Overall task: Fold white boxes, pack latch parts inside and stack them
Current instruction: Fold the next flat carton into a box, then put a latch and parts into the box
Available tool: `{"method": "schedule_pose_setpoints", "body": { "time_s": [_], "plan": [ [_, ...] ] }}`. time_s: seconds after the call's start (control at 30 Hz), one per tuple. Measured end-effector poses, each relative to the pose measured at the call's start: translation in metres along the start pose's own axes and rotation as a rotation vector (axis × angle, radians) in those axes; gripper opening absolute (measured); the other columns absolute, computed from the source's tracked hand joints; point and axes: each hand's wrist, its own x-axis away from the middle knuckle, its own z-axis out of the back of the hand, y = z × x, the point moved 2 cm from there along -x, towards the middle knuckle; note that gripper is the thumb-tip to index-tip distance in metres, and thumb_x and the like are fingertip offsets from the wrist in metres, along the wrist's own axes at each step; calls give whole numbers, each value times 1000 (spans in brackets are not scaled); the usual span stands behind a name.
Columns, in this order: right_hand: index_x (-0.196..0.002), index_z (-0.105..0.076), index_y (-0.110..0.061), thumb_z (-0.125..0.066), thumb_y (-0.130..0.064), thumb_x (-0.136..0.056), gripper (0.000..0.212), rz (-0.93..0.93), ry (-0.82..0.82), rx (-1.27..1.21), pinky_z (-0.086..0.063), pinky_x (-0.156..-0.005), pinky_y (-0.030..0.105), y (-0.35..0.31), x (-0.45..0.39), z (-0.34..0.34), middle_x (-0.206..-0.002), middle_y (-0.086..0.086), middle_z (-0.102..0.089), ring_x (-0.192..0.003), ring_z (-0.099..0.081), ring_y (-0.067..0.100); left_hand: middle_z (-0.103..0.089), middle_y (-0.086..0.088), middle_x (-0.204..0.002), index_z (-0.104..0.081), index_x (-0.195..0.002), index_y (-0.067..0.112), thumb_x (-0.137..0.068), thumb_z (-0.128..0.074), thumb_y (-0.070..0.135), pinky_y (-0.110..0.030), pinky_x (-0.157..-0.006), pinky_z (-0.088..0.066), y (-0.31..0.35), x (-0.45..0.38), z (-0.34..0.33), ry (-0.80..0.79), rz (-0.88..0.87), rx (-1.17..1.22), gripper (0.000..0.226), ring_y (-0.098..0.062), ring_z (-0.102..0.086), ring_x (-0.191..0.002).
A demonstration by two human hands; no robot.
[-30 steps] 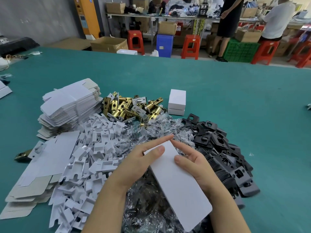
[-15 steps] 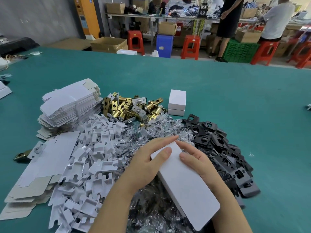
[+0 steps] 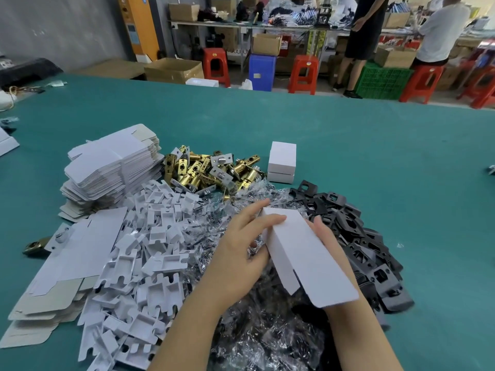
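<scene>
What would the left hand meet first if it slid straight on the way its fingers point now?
The left hand points up-right over the box being folded. Past the box's far end lies crinkled clear plastic wrap, then probably the stacked closed white boxes; depth is hard to judge.

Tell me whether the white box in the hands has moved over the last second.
Yes. The white box has shifted right, toward the black plates, and opened into shape.

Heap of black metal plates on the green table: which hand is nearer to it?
Right. The right hand holds the white cardboard box directly beside the heap of black metal plates, while the left hand grips the box's opposite side, farther from the heap.
</scene>
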Motion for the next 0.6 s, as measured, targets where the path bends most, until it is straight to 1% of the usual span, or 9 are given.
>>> {"method": "schedule_pose_setpoints", "body": {
  "time_s": [0.1,0.17,0.23,0.27,0.33,0.4,0.47,0.53,0.6],
  "plan": [
    [-141,-59,-10,-71,-68,-80,85,143,-41,-86,-53,-96,45,1,-1,-4,-135,18,-65,-118,-66,33,-49,30,-135,-59,-123,57,-91,-71,19,-20,-78,-52,-2,-2,5,73,70,108,52,-3,-58,-101],
    [-147,-52,-13,-72,-61,-86,81,243,-105,-29,-49,-107,43,0,0,-6,-146,17,-57,-135,-54,33,-59,24,-123,-61,-117,61,-87,-73,41,-29,-70,-57,-3,-3,7,85,124,195,38,-11,-61,-88],
    [-150,-49,-17,-75,-50,-88,75,276,-171,-7,-49,-107,36,-2,1,-11,-147,17,-55,-137,-53,31,-62,19,-118,-65,-113,56,-84,-76,53,-37,-67,-61,-5,-3,8,91,209,285,30,-19,-63,-87],
    [-150,-47,-18,-81,-46,-84,80,267,-172,-13,-50,-105,35,-2,1,-12,-146,17,-57,-135,-55,32,-61,16,-117,-67,-113,51,-81,-77,57,-37,-64,-61,-7,-3,8,84,250,314,34,-19,-63,-86],
    [-147,-50,-21,-90,-38,-76,83,265,-171,-19,-55,-98,36,0,0,-9,-137,18,-63,-127,-61,34,-58,16,-116,-68,-115,44,-72,-71,66,-22,-61,-56,-10,-2,8,63,279,263,49,-11,-58,-75],
    [-142,-57,-23,-89,-32,-79,71,285,-155,30,-58,-93,41,1,2,-11,-134,18,-65,-122,-65,36,-56,22,-113,-66,-112,50,-69,-64,74,-18,-63,-50,-10,-2,8,34,265,161,49,-4,-49,-69],
    [-139,-59,-22,-86,-29,-83,63,289,-147,56,-59,-92,45,2,3,-14,-136,18,-64,-121,-65,38,-53,25,-108,-64,-107,55,-69,-64,75,-15,-67,-47,-10,-3,7,28,262,126,43,-2,-47,-70],
    [-137,-60,-22,-85,-31,-83,61,279,-130,52,-61,-88,45,2,3,-15,-136,18,-64,-120,-65,38,-52,28,-104,-63,-104,56,-74,-72,72,-11,-69,-44,-11,-4,7,31,261,125,36,3,-49,-74],
    [-134,-61,-22,-86,-34,-81,60,283,-115,60,-61,-88,48,1,4,-15,-134,18,-64,-119,-66,39,-51,31,-99,-62,-105,54,-74,-70,67,-10,-67,-43,-13,-4,7,34,273,136,35,8,-49,-74]
  ]
}}
